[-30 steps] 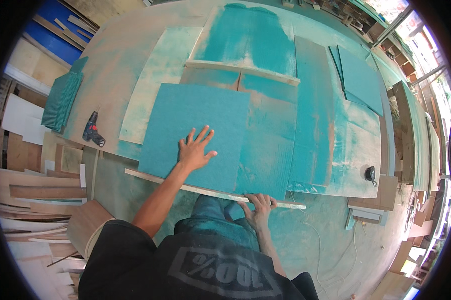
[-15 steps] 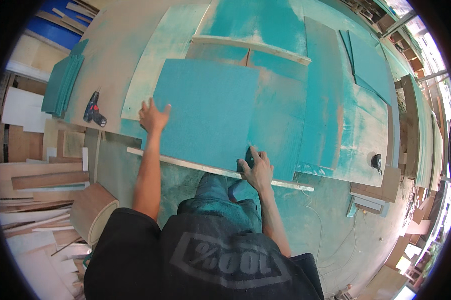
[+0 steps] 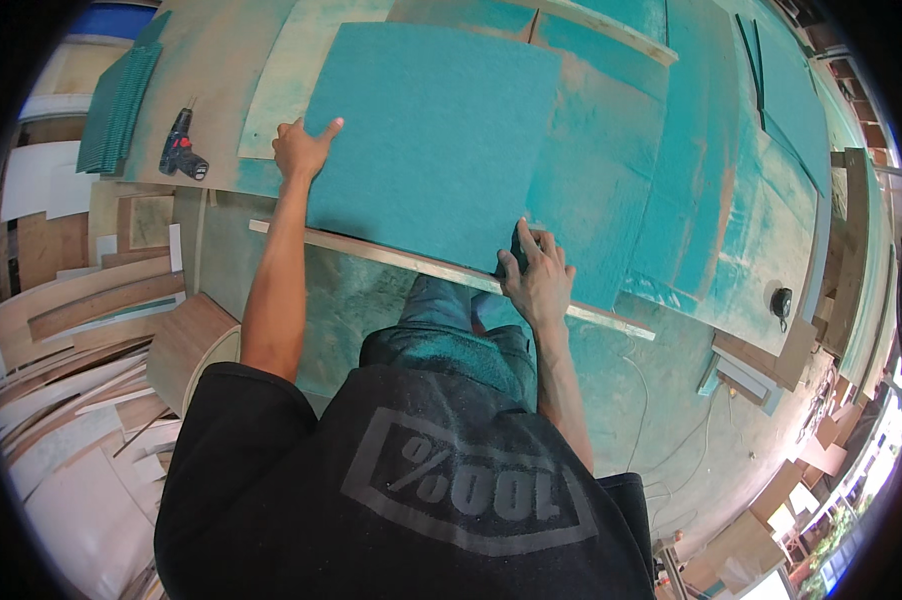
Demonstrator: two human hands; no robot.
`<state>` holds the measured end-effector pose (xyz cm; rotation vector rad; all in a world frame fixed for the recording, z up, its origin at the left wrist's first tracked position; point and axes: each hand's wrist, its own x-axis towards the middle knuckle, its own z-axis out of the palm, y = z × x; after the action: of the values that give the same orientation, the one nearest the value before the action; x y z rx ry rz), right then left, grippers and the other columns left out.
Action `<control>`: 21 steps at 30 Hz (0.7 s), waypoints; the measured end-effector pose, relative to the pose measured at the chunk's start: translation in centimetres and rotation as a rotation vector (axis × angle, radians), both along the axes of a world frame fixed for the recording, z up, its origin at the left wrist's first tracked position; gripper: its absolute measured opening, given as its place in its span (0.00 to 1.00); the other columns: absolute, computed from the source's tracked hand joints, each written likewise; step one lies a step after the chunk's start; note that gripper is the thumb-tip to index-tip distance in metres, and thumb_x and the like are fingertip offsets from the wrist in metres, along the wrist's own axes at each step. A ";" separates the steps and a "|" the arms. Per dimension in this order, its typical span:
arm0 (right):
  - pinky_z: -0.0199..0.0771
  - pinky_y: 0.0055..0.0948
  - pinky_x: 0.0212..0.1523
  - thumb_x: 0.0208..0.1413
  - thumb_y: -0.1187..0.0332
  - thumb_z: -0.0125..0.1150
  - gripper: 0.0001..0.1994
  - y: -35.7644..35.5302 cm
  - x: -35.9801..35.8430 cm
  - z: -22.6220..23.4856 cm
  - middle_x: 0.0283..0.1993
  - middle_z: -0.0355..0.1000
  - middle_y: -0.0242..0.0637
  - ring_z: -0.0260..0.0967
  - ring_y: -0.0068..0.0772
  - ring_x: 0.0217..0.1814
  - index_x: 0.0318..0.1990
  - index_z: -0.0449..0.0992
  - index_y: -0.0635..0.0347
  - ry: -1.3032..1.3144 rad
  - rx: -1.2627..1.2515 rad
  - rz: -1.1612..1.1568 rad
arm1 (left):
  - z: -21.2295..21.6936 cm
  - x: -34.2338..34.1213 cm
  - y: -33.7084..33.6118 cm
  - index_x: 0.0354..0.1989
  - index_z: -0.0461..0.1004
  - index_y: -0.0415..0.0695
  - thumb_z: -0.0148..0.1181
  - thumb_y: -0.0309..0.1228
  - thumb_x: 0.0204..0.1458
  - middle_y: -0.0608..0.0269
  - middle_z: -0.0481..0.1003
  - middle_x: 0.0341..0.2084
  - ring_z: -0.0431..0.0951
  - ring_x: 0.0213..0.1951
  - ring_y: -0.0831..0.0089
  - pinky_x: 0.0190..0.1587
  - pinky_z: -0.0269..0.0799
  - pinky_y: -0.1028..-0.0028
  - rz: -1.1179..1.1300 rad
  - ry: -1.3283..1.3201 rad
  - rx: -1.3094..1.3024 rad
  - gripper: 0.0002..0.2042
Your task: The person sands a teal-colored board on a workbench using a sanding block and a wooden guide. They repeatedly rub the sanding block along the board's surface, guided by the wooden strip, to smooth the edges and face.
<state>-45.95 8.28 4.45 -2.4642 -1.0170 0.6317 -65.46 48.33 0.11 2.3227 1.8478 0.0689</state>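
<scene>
Both of our hands are on the square teal panel (image 3: 436,140): our left hand (image 3: 301,150) lies flat at its left edge with the fingers spread and the forefinger stretched onto the face, and our right hand (image 3: 539,280) curls over the near right corner, fingers pinching the edge against what looks like a small dark block, though we cannot tell what that block is. This grip holds the panel flat on the worktop (image 3: 221,90), lying over larger teal-painted boards (image 3: 691,180) and with its near edge along a thin wooden strip (image 3: 401,262) that runs just under our right hand. Well to the left of our left hand lie a cordless drill (image 3: 182,147) and a stack of teal sheets (image 3: 119,105); far to the right of our right hand sits a small dark tape measure (image 3: 781,302). We judge the step in hand to be squaring the panel against the strip. A next move would call for both hands to keep even pressure so the panel slides without skewing, and for our right fingers to stay clear of the gap between panel and strip.
</scene>
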 end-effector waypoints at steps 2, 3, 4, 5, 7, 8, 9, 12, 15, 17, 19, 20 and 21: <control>0.66 0.49 0.58 0.61 0.58 0.67 0.30 0.0 0.1 -0.2 0.61 0.73 0.32 0.71 0.40 0.60 0.71 0.73 0.48 0.008 -0.011 -0.011 | 1.3 0.7 -0.1 0.64 0.75 0.34 0.66 0.72 0.47 0.39 0.74 0.55 0.78 0.56 0.46 0.60 0.74 0.51 -0.005 0.004 -0.074 0.51; 0.66 0.49 0.58 0.61 0.58 0.67 0.30 0.0 0.1 -0.2 0.61 0.73 0.32 0.71 0.40 0.60 0.71 0.73 0.48 0.013 -0.016 -0.013 | 1.2 0.6 -0.1 0.65 0.74 0.33 0.66 0.73 0.47 0.40 0.74 0.55 0.78 0.56 0.46 0.60 0.74 0.51 -0.007 0.004 -0.073 0.52; 0.66 0.49 0.58 0.61 0.58 0.67 0.30 0.1 0.1 -0.2 0.61 0.73 0.32 0.71 0.40 0.60 0.71 0.73 0.48 0.022 -0.019 -0.017 | 1.2 0.6 0.0 0.65 0.74 0.33 0.65 0.73 0.46 0.40 0.74 0.56 0.78 0.57 0.46 0.61 0.74 0.51 -0.009 0.003 -0.072 0.53; 0.66 0.49 0.58 0.60 0.58 0.67 0.30 0.1 0.2 -0.3 0.61 0.73 0.32 0.71 0.40 0.60 0.71 0.73 0.49 0.031 -0.022 -0.021 | 1.1 0.6 -0.1 0.66 0.73 0.32 0.65 0.74 0.46 0.40 0.74 0.56 0.78 0.57 0.46 0.61 0.74 0.51 -0.012 0.003 -0.070 0.54; 0.66 0.50 0.58 0.60 0.58 0.67 0.30 0.0 0.2 -0.2 0.61 0.73 0.32 0.71 0.41 0.60 0.71 0.73 0.50 0.030 -0.023 -0.019 | 1.0 0.8 -0.2 0.66 0.72 0.32 0.65 0.74 0.46 0.40 0.74 0.57 0.77 0.59 0.46 0.63 0.73 0.51 -0.001 0.015 -0.048 0.55; 0.67 0.50 0.58 0.60 0.58 0.67 0.30 -0.1 0.2 -0.2 0.61 0.73 0.32 0.71 0.41 0.60 0.70 0.73 0.50 0.022 -0.024 -0.011 | 0.9 0.9 -0.2 0.67 0.72 0.32 0.65 0.74 0.46 0.40 0.73 0.58 0.77 0.59 0.46 0.64 0.73 0.52 0.005 0.021 -0.037 0.55; 0.67 0.50 0.58 0.60 0.58 0.67 0.30 -0.1 0.2 -0.2 0.61 0.73 0.32 0.71 0.41 0.60 0.70 0.73 0.50 0.013 -0.022 -0.001 | 0.4 0.6 0.1 0.64 0.74 0.35 0.65 0.73 0.47 0.42 0.74 0.57 0.76 0.58 0.44 0.62 0.73 0.50 -0.005 0.003 -0.008 0.51; 0.68 0.49 0.57 0.59 0.59 0.67 0.30 -0.1 0.2 -0.6 0.61 0.73 0.33 0.72 0.42 0.59 0.70 0.74 0.51 0.000 0.016 -0.004 | -0.6 -0.3 0.2 0.60 0.78 0.42 0.65 0.71 0.50 0.45 0.74 0.54 0.75 0.55 0.43 0.59 0.73 0.46 -0.026 -0.031 0.031 0.44; 0.68 0.49 0.57 0.58 0.59 0.67 0.30 -0.2 0.3 -0.5 0.60 0.74 0.33 0.72 0.43 0.59 0.69 0.74 0.52 -0.003 0.023 -0.011 | 0.3 0.5 -0.4 0.61 0.78 0.39 0.65 0.71 0.50 0.45 0.74 0.55 0.75 0.55 0.43 0.59 0.73 0.47 -0.035 -0.041 -0.012 0.45; 0.68 0.49 0.57 0.57 0.60 0.67 0.30 -0.3 0.3 -0.5 0.60 0.74 0.33 0.72 0.42 0.59 0.68 0.75 0.52 -0.007 0.036 -0.016 | 0.5 0.3 -0.7 0.61 0.77 0.38 0.65 0.71 0.50 0.45 0.74 0.55 0.74 0.56 0.43 0.60 0.73 0.47 -0.031 -0.043 -0.022 0.46; 0.68 0.48 0.56 0.57 0.60 0.67 0.29 -0.3 0.3 -0.8 0.59 0.75 0.33 0.72 0.42 0.59 0.68 0.76 0.52 -0.005 0.047 -0.021 | 0.0 -0.2 -0.3 0.61 0.78 0.40 0.65 0.71 0.50 0.45 0.74 0.55 0.74 0.57 0.43 0.60 0.73 0.47 -0.038 -0.038 -0.008 0.45; 0.68 0.48 0.56 0.56 0.59 0.67 0.29 -0.3 0.3 -0.8 0.59 0.75 0.33 0.72 0.42 0.59 0.67 0.76 0.52 -0.004 0.050 -0.027 | -0.3 -0.5 -0.1 0.61 0.78 0.41 0.66 0.70 0.49 0.45 0.74 0.55 0.74 0.57 0.43 0.60 0.72 0.47 -0.042 -0.035 -0.002 0.44; 0.68 0.48 0.56 0.56 0.59 0.67 0.29 -0.3 0.3 -1.0 0.58 0.75 0.33 0.72 0.42 0.59 0.67 0.77 0.53 -0.004 0.055 -0.036 | -0.6 -0.5 -0.1 0.61 0.78 0.41 0.66 0.70 0.49 0.45 0.74 0.55 0.74 0.57 0.43 0.60 0.72 0.47 -0.041 -0.041 0.019 0.44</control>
<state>-45.66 7.96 3.47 -2.4318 -0.9758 0.5801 -66.01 48.23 -0.46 2.3528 1.7868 0.1276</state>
